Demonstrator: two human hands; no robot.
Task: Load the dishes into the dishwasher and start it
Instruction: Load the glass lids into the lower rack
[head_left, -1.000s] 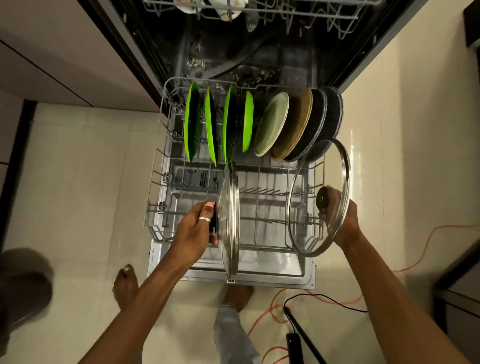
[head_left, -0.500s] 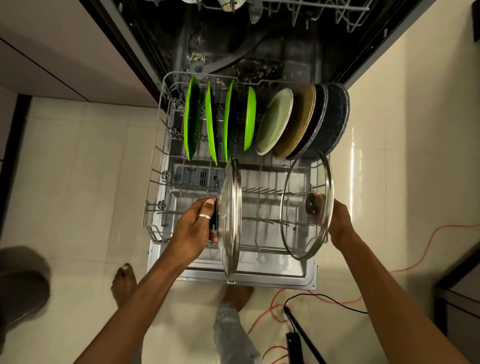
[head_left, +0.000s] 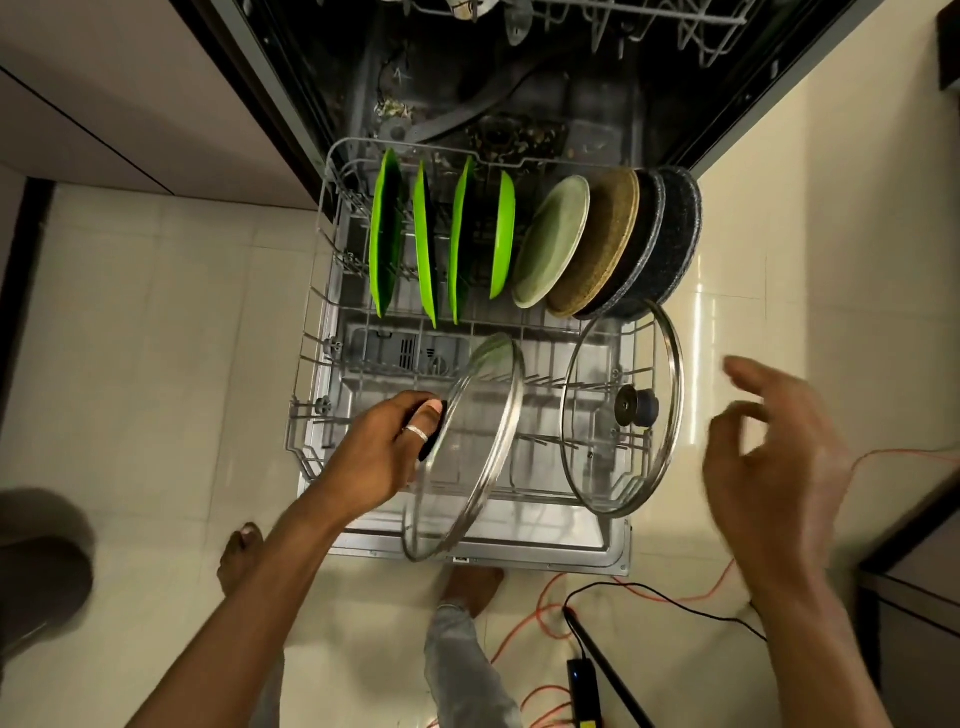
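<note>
The person stands at the front edge of the pulled-out lower rack (head_left: 310, 358) of the open dishwasher (head_left: 597, 104), bare feet (head_left: 239, 556) on the tiled floor.

Along the far edge of the rack, four bright green plates (head_left: 387, 239) stand on edge at the left. A pale green plate (head_left: 551, 241), a brown plate (head_left: 602, 244) and dark speckled plates (head_left: 670, 234) lean together toward the far right corner.

The left hand (head_left: 384, 452) reaches in over the front left part of the rack, its fingers (head_left: 423, 413) wrapped around the black knob of a glass lid (head_left: 467, 447). This lid is tilted, with its upper rim leaning to the right and its lower rim near the rack's front edge. Whether it rests on the tines cannot be told.

A second glass lid (head_left: 621, 457) stands nearly upright against the rack's right side, below the dark plates, with its knob (head_left: 636, 407) facing right.

The right hand (head_left: 774, 457) is blurred and hangs over the floor just right of the rack, clear of that lid. Its fingers are loosely spread and grasp nothing.

An orange cable (head_left: 524, 618) and a black cable (head_left: 670, 603) lie on the floor near the front right corner.
</note>
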